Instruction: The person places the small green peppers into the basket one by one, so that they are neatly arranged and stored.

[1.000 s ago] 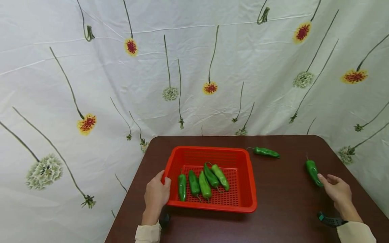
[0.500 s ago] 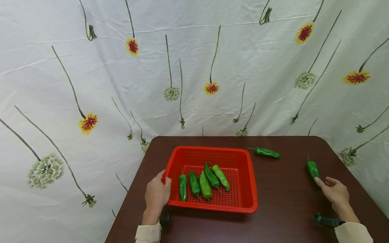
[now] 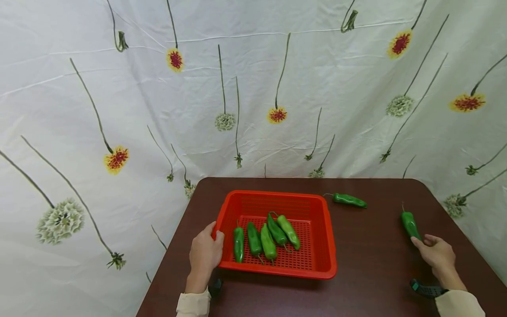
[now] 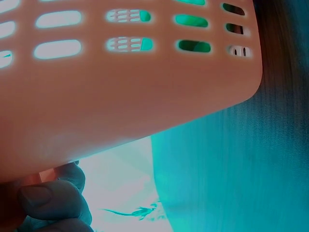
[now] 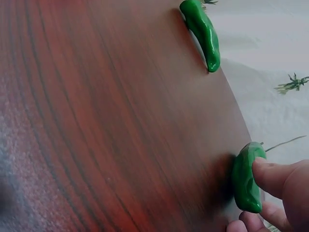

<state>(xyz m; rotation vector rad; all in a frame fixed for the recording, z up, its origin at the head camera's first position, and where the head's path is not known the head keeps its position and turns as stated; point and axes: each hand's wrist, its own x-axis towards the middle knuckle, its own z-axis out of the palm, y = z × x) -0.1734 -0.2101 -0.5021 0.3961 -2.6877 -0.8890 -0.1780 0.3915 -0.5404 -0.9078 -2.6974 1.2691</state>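
Observation:
At the left end of a red plastic basket (image 3: 277, 271), my left hand (image 3: 206, 251) grips the rim. In the left wrist view, its curled fingers (image 4: 53, 198) show beside the basket's slotted wall (image 4: 125, 92). Several green peppers (image 3: 268, 242) lie on the basket's mesh floor. My right hand (image 3: 437, 253) is at the table's right side and pinches the lower end of a green pepper (image 3: 409, 223). The right wrist view has the thumb (image 5: 275, 176) pressed on that pepper (image 5: 246, 181), with other fingertips below it.
Another green pepper (image 3: 350, 200) lies on the dark brown table (image 3: 372, 251), behind and right of the basket. A flower-patterned white cloth (image 3: 253, 88) hangs along the table's back edge. The right wrist wears a dark band (image 3: 428, 289).
My right hand has moved slightly left onto the pepper's lower end, and its thumb and fingers have come together on it. The left hand and basket stay put; the head view shifts slightly.

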